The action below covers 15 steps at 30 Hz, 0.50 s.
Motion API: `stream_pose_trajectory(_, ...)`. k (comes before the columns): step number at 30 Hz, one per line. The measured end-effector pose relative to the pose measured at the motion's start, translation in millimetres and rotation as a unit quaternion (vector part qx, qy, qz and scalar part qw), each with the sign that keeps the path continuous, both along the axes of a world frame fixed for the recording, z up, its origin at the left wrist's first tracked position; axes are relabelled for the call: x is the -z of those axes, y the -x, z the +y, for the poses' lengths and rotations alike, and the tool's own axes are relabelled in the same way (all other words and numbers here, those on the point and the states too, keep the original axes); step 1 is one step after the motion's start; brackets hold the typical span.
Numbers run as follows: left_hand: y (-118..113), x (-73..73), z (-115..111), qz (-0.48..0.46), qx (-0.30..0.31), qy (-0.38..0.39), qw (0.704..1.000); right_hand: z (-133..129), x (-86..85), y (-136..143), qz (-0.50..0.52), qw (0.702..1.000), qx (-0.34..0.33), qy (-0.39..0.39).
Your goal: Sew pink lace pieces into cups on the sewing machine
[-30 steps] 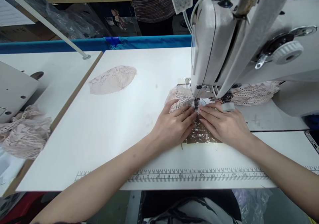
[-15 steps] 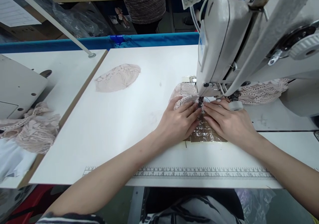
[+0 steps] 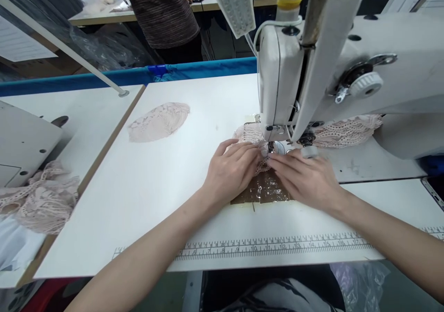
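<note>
Pale pink lace fabric (image 3: pixel 248 132) lies under the needle area of a white sewing machine (image 3: pixel 277 80). My left hand (image 3: pixel 232 168) rests on the lace just left of the presser foot (image 3: pixel 271 147), its fingers closed and bent over the fabric edge. On the foot's right side, my right hand (image 3: pixel 305 175) presses the lace with its fingers together and fingertips close to the foot. Brown taped sheeting (image 3: pixel 265 189) shows on the table below both hands. More gathered lace (image 3: pixel 350 131) lies beneath the machine arm.
A flat lace piece (image 3: pixel 159 121) lies on the white table (image 3: pixel 166 173) at left. Bunched lace (image 3: pixel 48 201) sits on the neighbouring table beside another machine (image 3: pixel 24 140). A printed ruler (image 3: pixel 270 247) runs along the front edge. Behind the blue rail (image 3: pixel 215 66) stands a person (image 3: pixel 166 15).
The whole view has shifted, bringing the machine further left. Lace now shows between my hands below the foot. The person behind has moved left, with an arm now visible.
</note>
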<state>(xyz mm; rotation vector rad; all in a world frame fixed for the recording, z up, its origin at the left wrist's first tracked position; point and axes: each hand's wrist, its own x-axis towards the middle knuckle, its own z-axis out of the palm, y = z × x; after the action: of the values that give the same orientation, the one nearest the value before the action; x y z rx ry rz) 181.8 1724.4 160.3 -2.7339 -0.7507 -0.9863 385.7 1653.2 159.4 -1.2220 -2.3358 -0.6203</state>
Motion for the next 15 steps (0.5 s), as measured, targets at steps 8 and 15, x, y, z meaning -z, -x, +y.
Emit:
stream_pose_trajectory(8,4.4,0.2,-0.9,0.015,0.048,0.008,0.999,-9.6,-9.9,7.8,0.01,0.996,-0.036,-0.08)
stream_pose_trajectory(15,1.0,3.5,2.4,0.039,0.07,0.003,0.997,-15.9,-7.0,15.1,0.021,0.999,-0.021,0.019)
